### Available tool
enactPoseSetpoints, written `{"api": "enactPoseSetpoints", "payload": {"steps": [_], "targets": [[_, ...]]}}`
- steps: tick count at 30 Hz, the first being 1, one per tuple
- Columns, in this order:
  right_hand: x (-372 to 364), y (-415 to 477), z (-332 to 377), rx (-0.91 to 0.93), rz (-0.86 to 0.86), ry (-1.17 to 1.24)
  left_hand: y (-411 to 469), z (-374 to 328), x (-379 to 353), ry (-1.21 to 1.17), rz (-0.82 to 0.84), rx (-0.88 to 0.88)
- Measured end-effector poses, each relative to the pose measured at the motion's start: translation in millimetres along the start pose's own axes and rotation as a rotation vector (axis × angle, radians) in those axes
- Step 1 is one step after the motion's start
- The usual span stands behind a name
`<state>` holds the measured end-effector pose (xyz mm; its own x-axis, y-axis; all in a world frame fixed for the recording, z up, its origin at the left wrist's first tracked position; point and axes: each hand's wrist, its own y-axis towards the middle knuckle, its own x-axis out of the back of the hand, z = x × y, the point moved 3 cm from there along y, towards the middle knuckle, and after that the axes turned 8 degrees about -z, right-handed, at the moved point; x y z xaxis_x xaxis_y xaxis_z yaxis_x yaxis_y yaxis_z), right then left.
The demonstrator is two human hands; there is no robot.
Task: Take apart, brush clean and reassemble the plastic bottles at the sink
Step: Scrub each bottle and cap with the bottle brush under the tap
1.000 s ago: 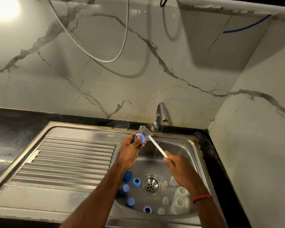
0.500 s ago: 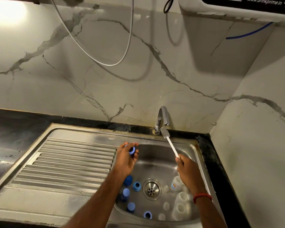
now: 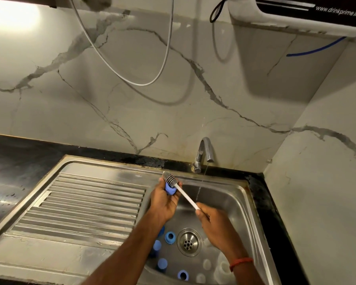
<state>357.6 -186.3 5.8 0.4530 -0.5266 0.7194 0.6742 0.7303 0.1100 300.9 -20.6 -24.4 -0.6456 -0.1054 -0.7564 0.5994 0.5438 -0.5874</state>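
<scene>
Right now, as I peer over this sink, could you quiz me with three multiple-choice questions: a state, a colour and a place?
1. The tap is: A running a thin stream; B dry; C gushing.
2. The handle of the bottle brush is: A red; B white; C black.
3. Its bristles are: A under the tap; B out of sight; C at the blue cap in the left hand.
Answers: A, a fine thread of water falls from the spout; B, the white shaft runs to the right hand; C, grey bristles meet the held cap.
</scene>
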Motion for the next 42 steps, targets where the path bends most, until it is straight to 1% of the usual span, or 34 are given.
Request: {"api": "enactPoseSetpoints", "payload": {"steps": [2, 4, 6, 9, 11, 14, 16, 17, 20, 22, 25, 27, 29, 31, 34, 38, 42], "targets": [[-3, 1, 4, 0.002, -0.014, -0.004, -1, 0, -4, -0.043, -0.025, -0.023], [0, -3, 5, 0.035, 0.030, 0.020, 3, -11, -4, -0.096, -0.048, -0.048], [7, -6, 1, 0.051, 0.065, 0.013, 7, -21, -2, -0.100, -0.079, -0.071], [8, 1, -3, 0.030, -0.020, -0.087, 3, -12, -5, -0.025, -0.090, -0.106], [2, 4, 6, 0.031, -0.053, -0.085, -1, -1, -12, -0.009, -0.075, -0.120], [1, 0, 10, 0.034, 0.023, 0.000, 0, -7, -15, -0.006, -0.065, -0.153], [9, -4, 2, 0.053, 0.080, -0.011, 4, -17, -9, -0.026, -0.076, -0.162], [12, -5, -2, 0.051, 0.081, -0.029, 6, -19, -6, -0.025, -0.090, -0.166], [12, 0, -4, 0.039, 0.004, -0.083, 6, -10, -9, 0.044, -0.119, -0.203], [7, 1, 4, 0.046, -0.018, -0.074, 3, -6, -15, 0.055, -0.108, -0.224], [11, -1, 3, 0.082, 0.039, 0.000, 2, -18, -17, 0.021, -0.089, -0.237], [20, -3, -6, 0.063, 0.076, 0.012, 4, -21, -13, 0.043, -0.099, -0.236], [23, 2, -10, 0.061, 0.040, -0.026, 5, -11, -11, 0.079, -0.088, -0.219], [19, 6, -2, 0.073, -0.014, -0.063, 4, 0, -13, 0.064, -0.069, -0.201], [9, 3, 9, 0.079, 0.009, -0.031, 0, -2, -21, 0.050, -0.006, -0.198], [26, -2, -9, 0.057, 0.088, 0.022, 5, -16, -13, 0.007, -0.075, -0.211], [35, 1, -26, 0.004, 0.007, -0.010, 12, -12, -6, 0.050, -0.108, -0.222]]}}
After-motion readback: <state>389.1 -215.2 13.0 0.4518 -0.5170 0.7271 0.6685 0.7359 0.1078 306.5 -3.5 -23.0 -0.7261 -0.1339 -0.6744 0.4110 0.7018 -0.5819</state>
